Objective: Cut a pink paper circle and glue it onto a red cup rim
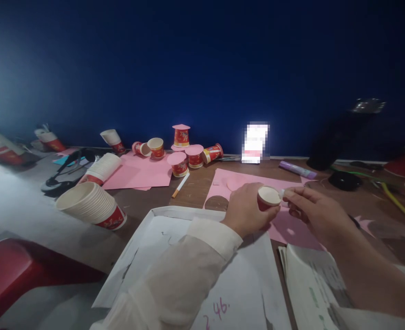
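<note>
My left hand point(248, 208) is wrapped round a small red paper cup point(269, 196), its pale round end facing up. At the cup's right rim, my right hand point(303, 204) pinches a small whitish object point(282, 193), too small to name. Both hands are over pink paper point(288, 229) with round cut-outs, beside a large white sheet point(157, 247) that lies under my left forearm.
Stacked paper cups point(92, 206) lean at the left. Several red cups with pink discs point(177, 159) stand at the back near a cigarette point(180, 185). A lit phone point(255, 143), a purple tube point(297, 169) and folded papers point(314, 279) are around the hands.
</note>
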`<state>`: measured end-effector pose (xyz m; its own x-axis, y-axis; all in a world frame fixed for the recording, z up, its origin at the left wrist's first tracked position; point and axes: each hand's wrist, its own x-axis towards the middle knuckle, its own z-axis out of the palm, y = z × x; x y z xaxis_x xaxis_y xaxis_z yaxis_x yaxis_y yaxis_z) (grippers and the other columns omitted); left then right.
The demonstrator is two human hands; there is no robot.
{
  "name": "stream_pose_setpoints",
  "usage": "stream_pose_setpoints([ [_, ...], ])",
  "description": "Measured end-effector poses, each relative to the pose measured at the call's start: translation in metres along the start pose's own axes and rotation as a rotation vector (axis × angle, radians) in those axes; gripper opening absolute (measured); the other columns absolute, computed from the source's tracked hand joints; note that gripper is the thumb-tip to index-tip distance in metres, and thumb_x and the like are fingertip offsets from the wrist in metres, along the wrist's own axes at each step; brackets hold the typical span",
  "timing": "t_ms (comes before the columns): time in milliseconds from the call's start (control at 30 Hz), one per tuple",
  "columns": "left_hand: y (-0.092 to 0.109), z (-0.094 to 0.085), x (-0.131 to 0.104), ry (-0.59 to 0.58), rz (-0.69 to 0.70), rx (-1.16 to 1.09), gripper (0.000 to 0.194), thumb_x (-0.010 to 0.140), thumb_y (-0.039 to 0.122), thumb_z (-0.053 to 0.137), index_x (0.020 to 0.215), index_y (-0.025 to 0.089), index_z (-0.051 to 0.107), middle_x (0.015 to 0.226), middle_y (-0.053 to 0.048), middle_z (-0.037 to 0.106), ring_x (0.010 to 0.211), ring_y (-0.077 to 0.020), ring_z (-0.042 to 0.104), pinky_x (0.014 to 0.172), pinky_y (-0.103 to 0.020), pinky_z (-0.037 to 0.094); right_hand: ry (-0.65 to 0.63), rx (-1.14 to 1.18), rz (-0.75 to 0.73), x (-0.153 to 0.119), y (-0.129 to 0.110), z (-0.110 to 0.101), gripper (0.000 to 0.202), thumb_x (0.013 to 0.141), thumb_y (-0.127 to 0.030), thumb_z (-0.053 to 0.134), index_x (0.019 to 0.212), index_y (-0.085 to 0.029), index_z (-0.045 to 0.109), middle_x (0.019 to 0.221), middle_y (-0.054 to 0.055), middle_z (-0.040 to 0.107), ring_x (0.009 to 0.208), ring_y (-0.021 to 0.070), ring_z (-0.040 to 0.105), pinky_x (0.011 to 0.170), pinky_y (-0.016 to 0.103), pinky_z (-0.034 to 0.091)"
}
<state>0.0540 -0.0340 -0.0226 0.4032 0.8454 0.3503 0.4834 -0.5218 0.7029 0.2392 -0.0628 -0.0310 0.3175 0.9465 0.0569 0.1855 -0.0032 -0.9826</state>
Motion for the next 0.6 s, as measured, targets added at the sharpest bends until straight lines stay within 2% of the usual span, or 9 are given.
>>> stream_pose_setpoints([
  [300, -0.002, 0.002, 0.0, 0.022, 0.019, -0.018, 0.029, 0.079, 0.04, 0.073, 0.101, 0.024, 0.063, 0.104, -0.003, 0.069, 0.095, -0.0228, 0.062, 0.078, -0.035, 0.049, -0.014, -0.132, -0.028, -0.006, -0.013, 0.001, 0.032, 0.072, -0.05, 0.077, 0.085, -0.021, 0.071, 0.062, -0.001, 0.062, 0.055, 0.0138, 0.055, 0.05, 0.027, 0.044],
  [600, -0.001, 0.003, -0.002, 0.024, 0.007, 0.002, 0.029, 0.08, 0.043, 0.072, 0.1, 0.024, 0.062, 0.104, -0.004, 0.069, 0.095, -0.0236, 0.062, 0.08, -0.036, 0.049, 0.026, -0.318, -0.041, -0.01, -0.018, 0.0, 0.028, 0.075, -0.049, 0.072, 0.09, -0.025, 0.07, 0.082, 0.001, 0.071, 0.071, 0.019, 0.065, 0.07, 0.035, 0.05],
])
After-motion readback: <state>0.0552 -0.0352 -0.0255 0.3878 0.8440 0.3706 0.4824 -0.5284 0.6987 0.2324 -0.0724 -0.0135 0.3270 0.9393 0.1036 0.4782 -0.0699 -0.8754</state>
